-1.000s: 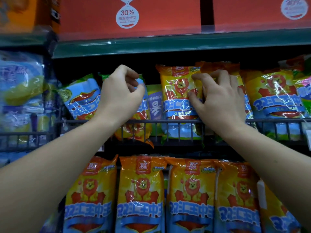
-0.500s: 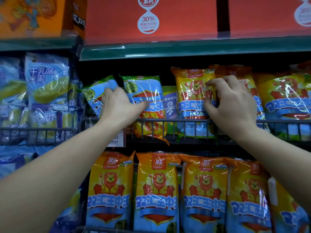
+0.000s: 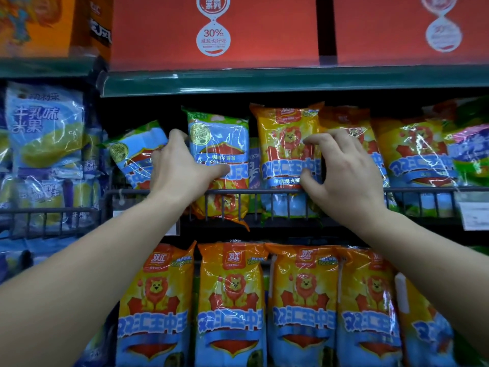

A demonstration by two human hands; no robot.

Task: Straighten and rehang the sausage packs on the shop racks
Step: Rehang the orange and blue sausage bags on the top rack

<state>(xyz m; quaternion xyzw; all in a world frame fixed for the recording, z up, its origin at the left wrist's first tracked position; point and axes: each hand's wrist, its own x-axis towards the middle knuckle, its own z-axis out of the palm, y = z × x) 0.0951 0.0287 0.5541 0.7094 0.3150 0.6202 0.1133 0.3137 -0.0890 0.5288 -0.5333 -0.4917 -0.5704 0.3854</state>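
L hand [image 3: 182, 168] gripped the blue-green pack [image 3: 219, 144], center frame, thumb on its front. R hand [image 3: 344, 178] pinched the yellow lion pack [image 3: 285, 154] by its rt edge. Both packs stood behind the wire rail [image 3: 423, 189].

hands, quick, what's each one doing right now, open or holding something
Left hand: closed on the upright blue pack, thumb across its front.
Right hand: fingers curled on the yellow lion pack's right edge, gripping it.

Upper wire rack [image 3: 264, 191]: your left hand [image 3: 182, 166] grips blue pack [image 3: 221, 140], upright; your right hand [image 3: 345, 178] grips yellow lion pack [image 3: 287, 147] just beside it.
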